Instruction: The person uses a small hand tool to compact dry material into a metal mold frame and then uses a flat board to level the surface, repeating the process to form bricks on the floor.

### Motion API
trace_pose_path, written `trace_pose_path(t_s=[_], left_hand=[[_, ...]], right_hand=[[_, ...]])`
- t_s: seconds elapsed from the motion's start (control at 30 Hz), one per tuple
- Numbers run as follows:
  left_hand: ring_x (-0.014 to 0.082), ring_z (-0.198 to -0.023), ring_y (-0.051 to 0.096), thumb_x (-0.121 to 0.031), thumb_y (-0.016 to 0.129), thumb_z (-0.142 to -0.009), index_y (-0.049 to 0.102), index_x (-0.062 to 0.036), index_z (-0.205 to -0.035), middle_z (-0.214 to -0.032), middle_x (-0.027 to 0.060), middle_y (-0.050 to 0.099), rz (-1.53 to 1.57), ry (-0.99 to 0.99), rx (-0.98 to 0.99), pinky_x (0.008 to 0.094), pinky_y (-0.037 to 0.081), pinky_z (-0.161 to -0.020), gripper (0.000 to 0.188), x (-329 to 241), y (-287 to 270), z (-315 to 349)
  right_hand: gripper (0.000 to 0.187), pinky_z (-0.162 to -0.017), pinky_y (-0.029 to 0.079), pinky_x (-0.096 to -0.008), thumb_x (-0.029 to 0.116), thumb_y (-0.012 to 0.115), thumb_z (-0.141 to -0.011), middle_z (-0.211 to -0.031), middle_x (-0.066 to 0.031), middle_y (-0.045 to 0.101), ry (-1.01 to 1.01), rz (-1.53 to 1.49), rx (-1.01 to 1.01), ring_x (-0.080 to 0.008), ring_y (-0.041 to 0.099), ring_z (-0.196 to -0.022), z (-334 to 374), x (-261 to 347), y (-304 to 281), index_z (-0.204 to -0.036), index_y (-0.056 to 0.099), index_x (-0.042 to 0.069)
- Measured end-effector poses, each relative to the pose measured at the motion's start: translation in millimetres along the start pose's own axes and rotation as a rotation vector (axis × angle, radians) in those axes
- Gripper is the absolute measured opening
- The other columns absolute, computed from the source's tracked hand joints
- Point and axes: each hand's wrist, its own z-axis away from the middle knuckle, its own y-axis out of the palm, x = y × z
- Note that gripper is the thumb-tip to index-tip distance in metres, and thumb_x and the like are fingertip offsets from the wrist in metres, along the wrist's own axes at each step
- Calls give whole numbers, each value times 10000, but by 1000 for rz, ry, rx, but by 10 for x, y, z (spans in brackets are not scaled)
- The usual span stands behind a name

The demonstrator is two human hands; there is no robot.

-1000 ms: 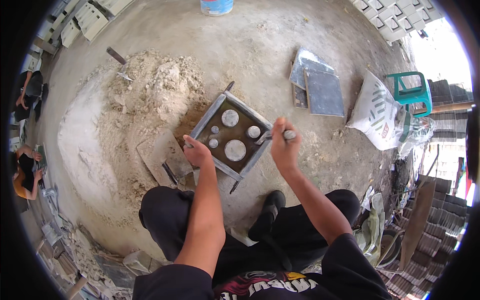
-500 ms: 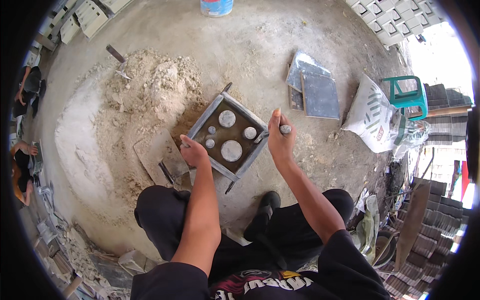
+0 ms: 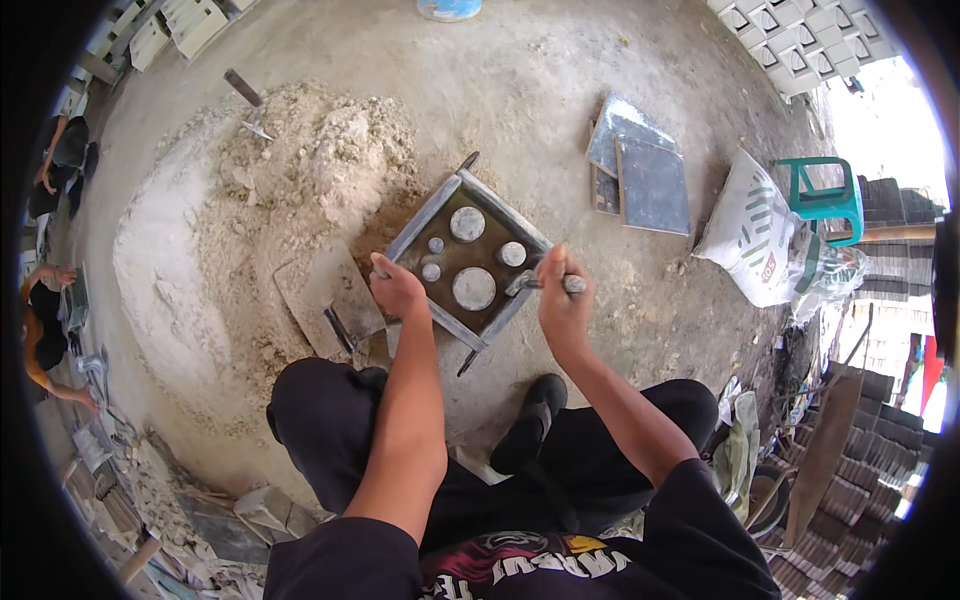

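Grey sq metal-look frame (image 3: 510, 213) is gripped by L hand (image 3: 401, 293); grey stubby tool (image 3: 574, 285) is clasped by R hand (image 3: 566, 318), nr frame's R corner.

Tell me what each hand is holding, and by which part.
The right hand grips a hand tool by its handle. The left hand is at the left corner of the square mould frame; whether it grips there cannot be told.

Head camera: I look from the wearer's head, left one of the pair.
Facing: steeply down at the ground (image 3: 530, 110).
Square frame (image 3: 428, 211): near mid-picture, seen from above.
Knees (image 3: 322, 400): close beneath me.
Stacked blocks (image 3: 800, 42): far off, along the fisheye's rim.
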Motion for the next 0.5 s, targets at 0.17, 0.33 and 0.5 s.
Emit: trace_pose_path(t_s=[0.17,0.33,0.5], left_hand=[[453,-1059,548,-622,305,-939,586,74,-1130,-1139,273,591,48,21,15,538,422,-896,775,56,2,-32],[448,-1081,542,-620,300,-941,568,88,-1163,-1163,286,577,47,69,-23,527,411,-923,789,144,32,-123],[455,-1082,539,-618,300,-943,562,97,-1157,-1150,291,579,94,24,32,531,408,-924,791,69,45,-29]], right_hand=[[384,-594,346,-265,279,451,-1023,-680,5,469,-52,97,7,-86,406,-653,199,5,-12,-725,462,37],[382,-556,337,-271,273,519,-1000,-635,28,406,71,-117,-4,-70,357,-633,252,226,72,-707,461,35],[378,-560,348,-271,262,510,-1004,-637,26,411,81,-27,95,-65,369,-633,468,78,195,-704,459,39]])
